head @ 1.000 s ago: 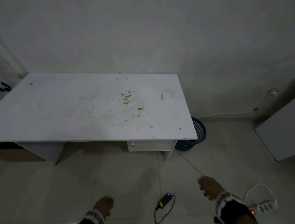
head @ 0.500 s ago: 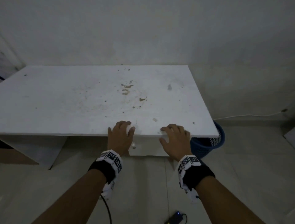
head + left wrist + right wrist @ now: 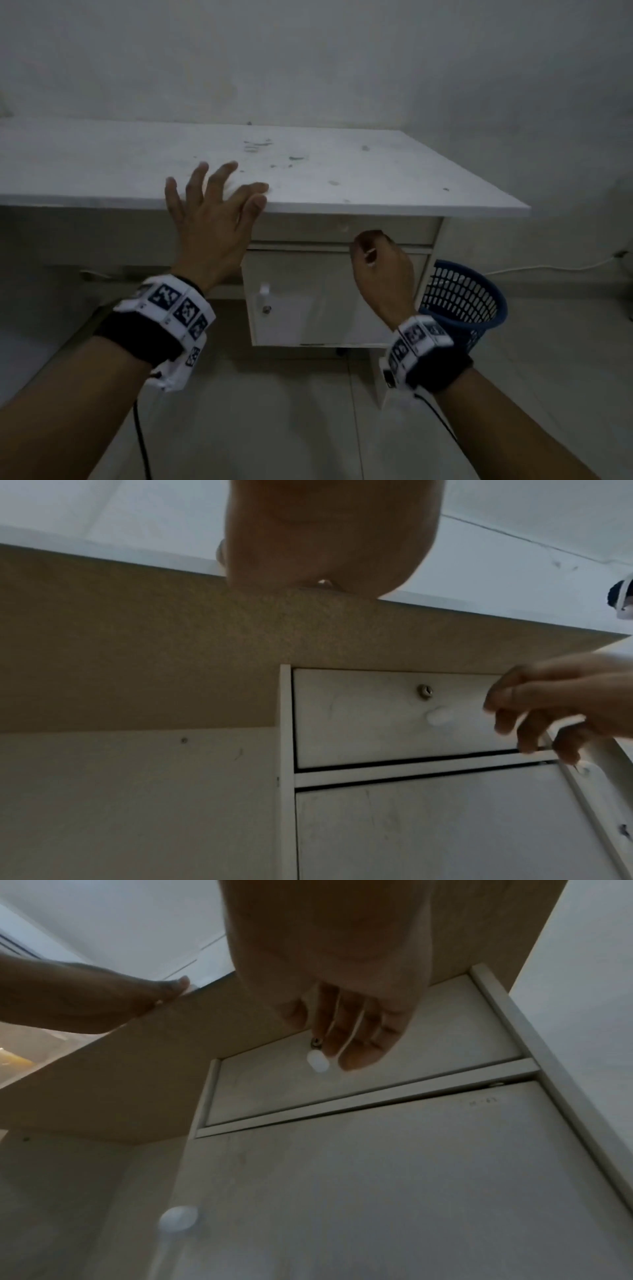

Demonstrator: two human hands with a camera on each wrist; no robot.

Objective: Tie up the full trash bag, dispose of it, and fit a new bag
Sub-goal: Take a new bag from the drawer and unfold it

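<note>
1. Left hand (image 3: 214, 219), fingers spread, braces on the bench (image 3: 376, 178) front edge.
2. Right hand (image 3: 382, 270), loosely curled and holding nothing, nears the drawer knob (image 3: 317, 1062); fingertips could slip off.
3. Blue basket (image 3: 462, 301) stands at the bench's right end; no trash bag visible.

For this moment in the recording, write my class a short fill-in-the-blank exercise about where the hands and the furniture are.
1. The left hand rests with spread fingers on the front edge of the white ____.
2. The right hand reaches toward the small white knob of the ____ under the desktop.
3. The basket standing on the floor to the right of the cabinet door is ____ in colour.

Missing words: desk; drawer; blue
</note>
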